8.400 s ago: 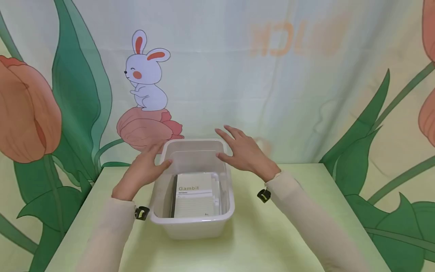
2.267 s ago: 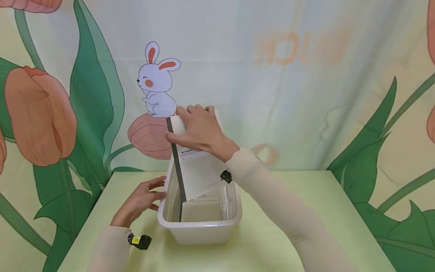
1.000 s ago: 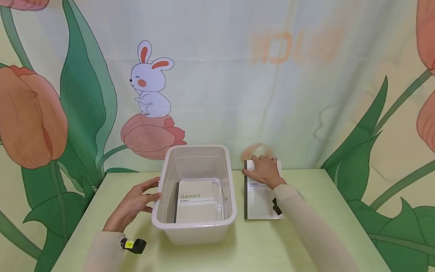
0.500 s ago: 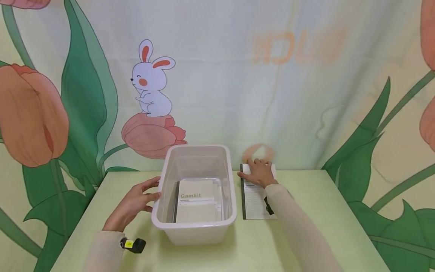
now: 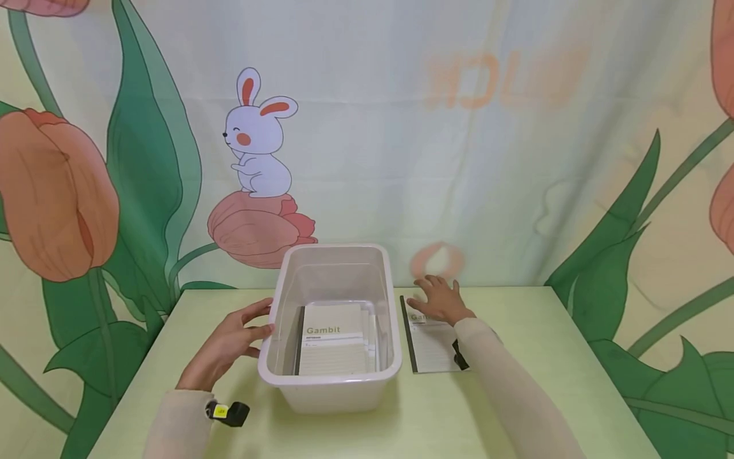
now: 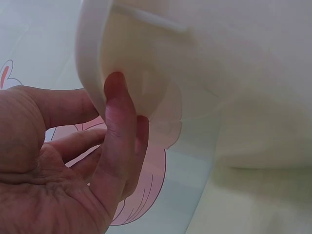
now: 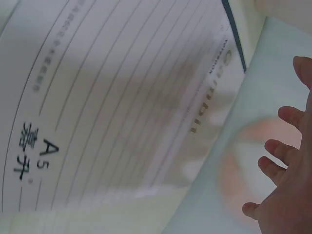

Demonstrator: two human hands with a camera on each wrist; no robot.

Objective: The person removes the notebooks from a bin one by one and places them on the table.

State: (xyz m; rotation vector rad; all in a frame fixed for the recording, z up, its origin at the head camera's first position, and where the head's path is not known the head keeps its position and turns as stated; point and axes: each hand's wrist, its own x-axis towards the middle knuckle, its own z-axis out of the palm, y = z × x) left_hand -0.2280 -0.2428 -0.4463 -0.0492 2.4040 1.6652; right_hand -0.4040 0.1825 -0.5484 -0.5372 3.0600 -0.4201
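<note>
A pale plastic bin (image 5: 329, 398) stands on the table with several notebooks (image 5: 338, 347) lying inside, the top one lettered "Gambit". My left hand (image 5: 229, 338) holds the bin's left rim, fingers curved under its lip (image 6: 92, 53) in the left wrist view. Another Gambit notebook (image 5: 436, 354), with a dark spine, lies flat on the table just right of the bin. My right hand (image 5: 438, 299) hovers over its top end with spread fingers, hiding part of the title. In the right wrist view the fingers (image 7: 287, 117) are apart from the notebook's cover (image 7: 122, 97).
The pale green table (image 5: 516, 357) extends to the right and in front of the bin. Behind it hangs a curtain (image 5: 367, 159) printed with tulips and a rabbit. A small black camera (image 5: 235, 413) sits on the left wrist.
A notebook was lifted from the bin by my right hand and set on the table at right. It was shifted slightly towards the bin, then released. My left hand stays at the rim.
</note>
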